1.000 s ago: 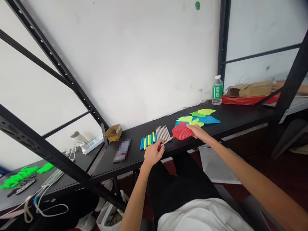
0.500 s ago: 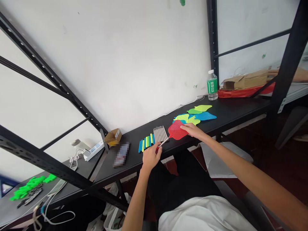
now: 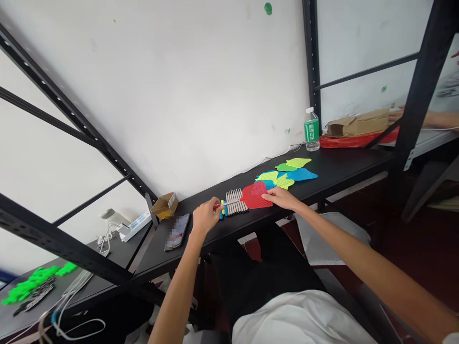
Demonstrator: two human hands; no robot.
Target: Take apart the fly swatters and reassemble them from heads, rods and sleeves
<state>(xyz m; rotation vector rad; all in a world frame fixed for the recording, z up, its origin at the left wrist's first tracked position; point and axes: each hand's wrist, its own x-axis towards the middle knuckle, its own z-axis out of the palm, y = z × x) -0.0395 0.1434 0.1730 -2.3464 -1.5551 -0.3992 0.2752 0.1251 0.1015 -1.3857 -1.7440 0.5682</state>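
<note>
Small carton: open-topped, at the far left of the black table; from here I can't make out its contents.
Bottle: upright, white-capped, green-labelled, see-through; I can't judge how full it is.
Long cardboard box: lying on red plastic, one end dark, its inside hidden from me.
Red swatter: broad mesh head, thin pale rod, red end; I see it passing across the row of grey rods.
Left hand: fingers closed around that red end.
Right hand: pinching the head's outer edge, thumb on top.
Loose mesh heads: blue, green and yellow-green, overlapping beyond the right hand.
</note>
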